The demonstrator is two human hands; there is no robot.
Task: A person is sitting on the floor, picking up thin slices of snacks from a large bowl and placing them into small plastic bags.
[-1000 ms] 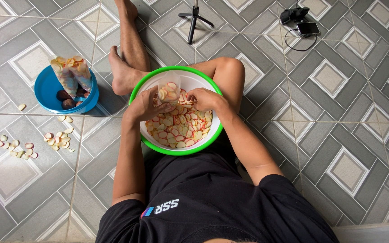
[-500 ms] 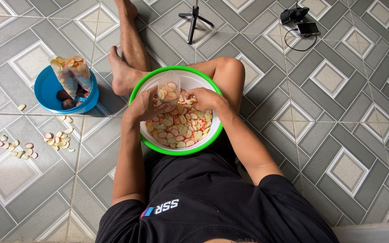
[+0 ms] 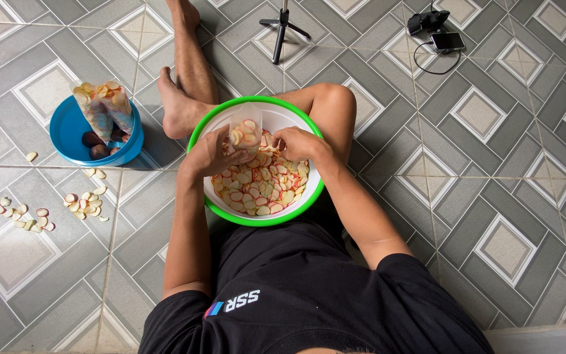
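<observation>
A white bowl with a green rim (image 3: 199, 134) rests in my lap, filled with thin pink-edged slices (image 3: 263, 187). My left hand (image 3: 209, 156) holds a small clear plastic bag (image 3: 244, 131) upright over the bowl; the bag is partly filled with slices. My right hand (image 3: 296, 143) is at the bag's mouth, fingers pinched on a few slices. Both hands are over the far half of the bowl.
A blue bowl (image 3: 67, 128) at the left holds two filled bags (image 3: 103, 105) and dark round pieces. Loose slices (image 3: 40, 210) lie scattered on the tiled floor. A small tripod (image 3: 283, 26) and a phone with cable (image 3: 447, 40) lie beyond my legs.
</observation>
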